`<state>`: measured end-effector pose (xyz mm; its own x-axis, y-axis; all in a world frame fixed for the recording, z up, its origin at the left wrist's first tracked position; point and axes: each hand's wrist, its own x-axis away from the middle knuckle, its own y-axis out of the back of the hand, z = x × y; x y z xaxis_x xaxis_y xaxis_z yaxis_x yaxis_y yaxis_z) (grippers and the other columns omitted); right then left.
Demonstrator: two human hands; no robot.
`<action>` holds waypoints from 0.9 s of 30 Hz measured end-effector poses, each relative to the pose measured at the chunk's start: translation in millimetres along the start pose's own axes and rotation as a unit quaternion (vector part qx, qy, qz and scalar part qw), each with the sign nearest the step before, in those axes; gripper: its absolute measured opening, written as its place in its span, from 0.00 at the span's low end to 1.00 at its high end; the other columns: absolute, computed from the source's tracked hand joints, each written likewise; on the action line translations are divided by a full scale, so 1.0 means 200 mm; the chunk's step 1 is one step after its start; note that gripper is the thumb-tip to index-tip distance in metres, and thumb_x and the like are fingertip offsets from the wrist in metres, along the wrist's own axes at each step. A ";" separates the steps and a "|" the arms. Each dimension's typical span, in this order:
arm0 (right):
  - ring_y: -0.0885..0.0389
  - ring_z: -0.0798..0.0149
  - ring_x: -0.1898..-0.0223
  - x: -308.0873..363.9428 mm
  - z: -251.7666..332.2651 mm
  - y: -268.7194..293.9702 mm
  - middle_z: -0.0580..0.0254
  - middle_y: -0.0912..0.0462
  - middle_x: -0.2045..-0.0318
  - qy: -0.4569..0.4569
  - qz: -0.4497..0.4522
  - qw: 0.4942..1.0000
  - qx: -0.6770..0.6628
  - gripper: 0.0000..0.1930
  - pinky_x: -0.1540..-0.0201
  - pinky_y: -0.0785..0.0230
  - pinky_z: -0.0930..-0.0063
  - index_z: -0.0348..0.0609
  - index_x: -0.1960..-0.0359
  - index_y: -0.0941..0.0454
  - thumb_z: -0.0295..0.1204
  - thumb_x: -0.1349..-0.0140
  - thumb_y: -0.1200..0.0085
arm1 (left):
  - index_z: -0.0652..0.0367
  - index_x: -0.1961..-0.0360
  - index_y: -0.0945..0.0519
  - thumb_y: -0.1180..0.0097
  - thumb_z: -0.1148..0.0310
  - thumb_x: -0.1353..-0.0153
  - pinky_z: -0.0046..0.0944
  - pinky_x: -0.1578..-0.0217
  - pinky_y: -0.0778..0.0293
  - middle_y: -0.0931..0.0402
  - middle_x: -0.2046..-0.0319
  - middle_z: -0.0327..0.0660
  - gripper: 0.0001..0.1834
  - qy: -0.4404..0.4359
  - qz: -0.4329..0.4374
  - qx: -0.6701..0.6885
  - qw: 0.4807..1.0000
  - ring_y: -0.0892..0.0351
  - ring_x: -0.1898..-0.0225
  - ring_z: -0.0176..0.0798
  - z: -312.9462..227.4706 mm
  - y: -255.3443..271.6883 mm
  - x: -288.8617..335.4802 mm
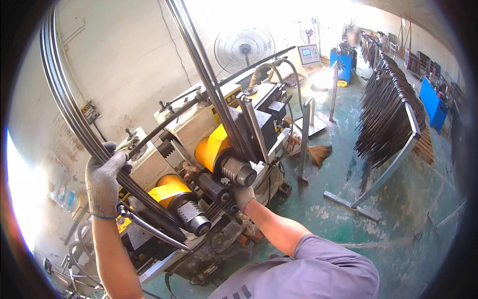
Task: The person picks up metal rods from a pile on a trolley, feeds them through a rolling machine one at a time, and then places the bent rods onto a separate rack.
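Observation:
A bundle of long, dark metal tubes (79, 115) slants from the upper left down to the machine. My left hand (105, 180), in a grey knit glove, is wrapped round it. The tubes' lower ends lie beside a yellow roller housing (169, 190) with a ribbed black end. My right hand (243, 196), also gloved, reaches in under the second yellow housing (213, 148), beside a short black cylinder (215, 187). Its fingers are hidden behind the machine parts. Another group of tubes (204, 70) leans against the machine near that second housing.
A control box (308, 54) with a small screen and a large fan (244, 49) stand behind the machine. To the right, many dark bent rods (386, 107) hang on a metal rack (409, 142). A broom head (318, 153) lies on the green floor.

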<state>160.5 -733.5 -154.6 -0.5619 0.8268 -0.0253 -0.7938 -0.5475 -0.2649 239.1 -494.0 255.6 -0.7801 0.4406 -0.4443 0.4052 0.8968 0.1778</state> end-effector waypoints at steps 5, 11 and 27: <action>0.14 0.58 0.45 -0.02 -0.18 0.09 0.60 0.11 0.49 0.237 0.002 0.853 0.466 0.14 0.43 0.23 0.66 0.48 0.47 0.14 0.30 0.34 0.38 | 0.67 0.49 0.22 0.41 0.78 0.33 0.37 0.61 0.18 0.16 0.65 0.44 0.12 0.009 0.050 -0.038 0.998 0.14 0.65 0.39 0.02 0.04 0.02; 0.15 0.58 0.42 -0.02 -0.20 0.07 0.61 0.11 0.48 0.271 0.011 0.861 0.431 0.16 0.39 0.24 0.64 0.56 0.47 0.11 0.29 0.35 0.42 | 0.67 0.46 0.22 0.41 0.78 0.33 0.40 0.52 0.19 0.14 0.62 0.46 0.14 -0.003 0.054 -0.049 0.997 0.14 0.61 0.41 0.04 0.09 0.04; 0.22 0.52 0.39 -0.02 -0.14 0.07 0.46 0.17 0.43 -0.006 0.042 0.999 0.022 0.25 0.38 0.31 0.60 0.28 0.43 0.22 0.35 0.34 0.33 | 0.65 0.41 0.22 0.38 0.73 0.32 0.43 0.49 0.13 0.14 0.57 0.47 0.20 0.019 0.000 -0.131 0.991 0.12 0.55 0.45 0.10 0.11 0.02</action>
<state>158.1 -739.9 -185.3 -0.6299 0.7760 -0.0338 -0.7526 -0.6205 -0.2203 255.2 -473.4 239.9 -0.7998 0.4367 -0.4119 0.2706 0.8747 0.4021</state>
